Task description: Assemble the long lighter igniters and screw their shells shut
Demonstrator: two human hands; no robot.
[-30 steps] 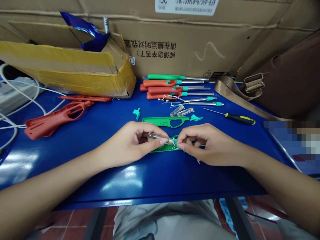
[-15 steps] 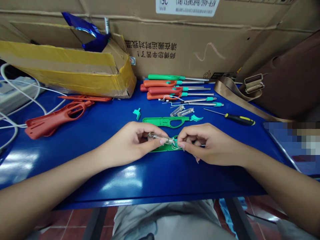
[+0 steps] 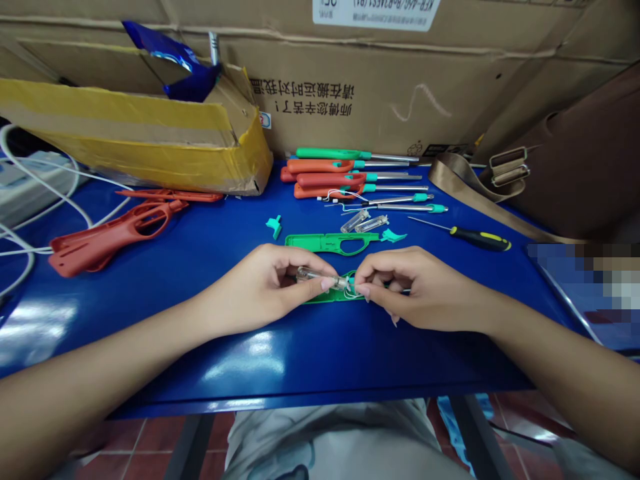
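My left hand pinches a clear lighter fuel tank between thumb and fingers, its capped end pointing right. My right hand is closed on a teal lighter part with a thin white wire, right against the tank's cap; the fingers hide most of it. Beneath both hands lies a green lighter shell half, partly covered. Just behind it rests the other green shell half. Teal triggers lie to either side of that shell, with two more clear tanks behind.
Several red, orange and green lighters lie at the back, beside loose metal lighter tubes. A screwdriver is to the right, near a brown strap. Red shells, white cables and a taped cardboard box occupy the left.
Almost nothing differs. Both hands stay in place with the same grip, and the tank's cap and the teal part still meet between the fingertips.
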